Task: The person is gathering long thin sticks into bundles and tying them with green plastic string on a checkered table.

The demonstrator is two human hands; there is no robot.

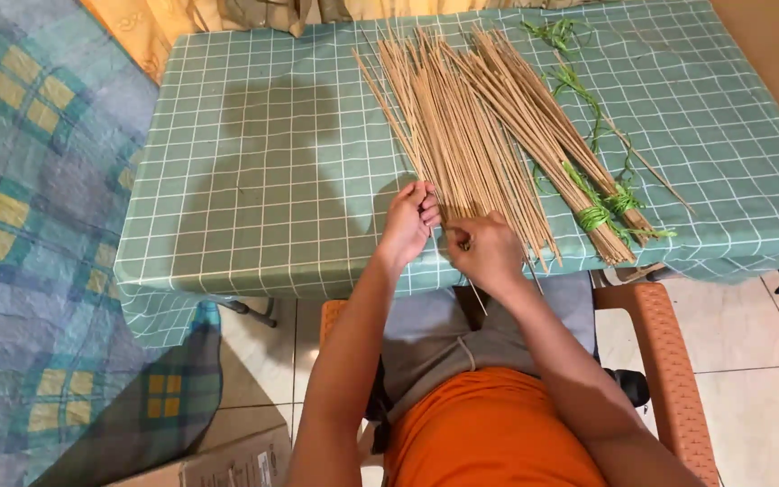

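Sorting thin sticks from the loose pile (462,135) at twelve o'clock on the checked green table (254,180): left hand (410,221) curled narrowly, right hand (484,252) pinching one stick (478,293); next, probably laying it toward the tied bundle (579,189) at two o'clock.

Green checked table (254,162) — loose sticks (462,135), tied bundle (579,180), green strips (579,86).

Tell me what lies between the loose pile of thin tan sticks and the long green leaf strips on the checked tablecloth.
In the head view, a bundle of tan sticks tied with green strips lies between the loose pile and the leaf strips.
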